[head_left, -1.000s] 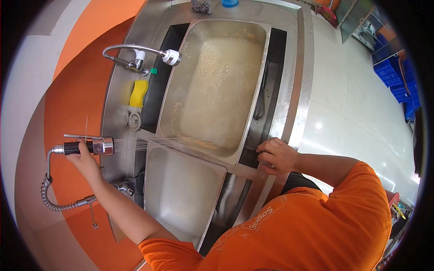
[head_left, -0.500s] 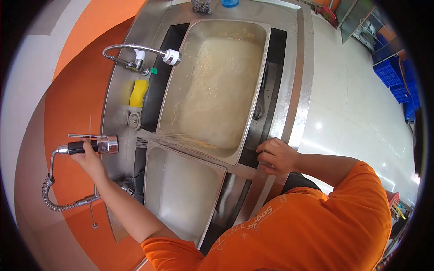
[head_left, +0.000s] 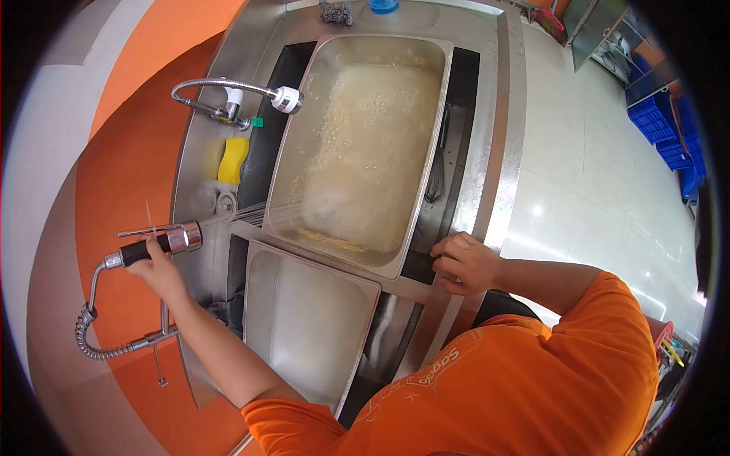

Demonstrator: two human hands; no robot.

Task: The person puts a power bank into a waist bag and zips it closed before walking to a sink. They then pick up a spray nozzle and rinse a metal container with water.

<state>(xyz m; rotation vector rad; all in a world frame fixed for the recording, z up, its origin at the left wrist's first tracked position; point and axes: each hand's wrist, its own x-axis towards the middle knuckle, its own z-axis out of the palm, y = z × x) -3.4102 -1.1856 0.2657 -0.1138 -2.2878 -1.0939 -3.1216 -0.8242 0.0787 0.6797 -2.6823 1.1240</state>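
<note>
My left hand (head_left: 157, 267) is wrapped round the black grip of a spray faucet (head_left: 144, 247). Water jets from its chrome head into a large metal pan (head_left: 279, 199) that holds cloudy, foamy water. Brownish residue lies along the pan's near inner edge. Beside it, nearer to me, a smaller metal pan (head_left: 371, 304) holds pale cloudy liquid. My right hand (head_left: 464, 262) rests at the front edge of the metal sink counter (head_left: 498, 163), fingers loosely bent and a little apart, holding nothing.
A second faucet (head_left: 287, 99) with a white head reaches over the large pan's left rim. A yellow sponge (head_left: 233, 161) and a round drain strainer (head_left: 226, 204) lie along the back ledge. A whisk (head_left: 436, 175) lies right of the pan. A steel scourer (head_left: 336, 12) sits at the far end.
The spray head has tilted upward in view, turning its water from the near rim toward the middle of the large pan. My right hand has stayed in place.
</note>
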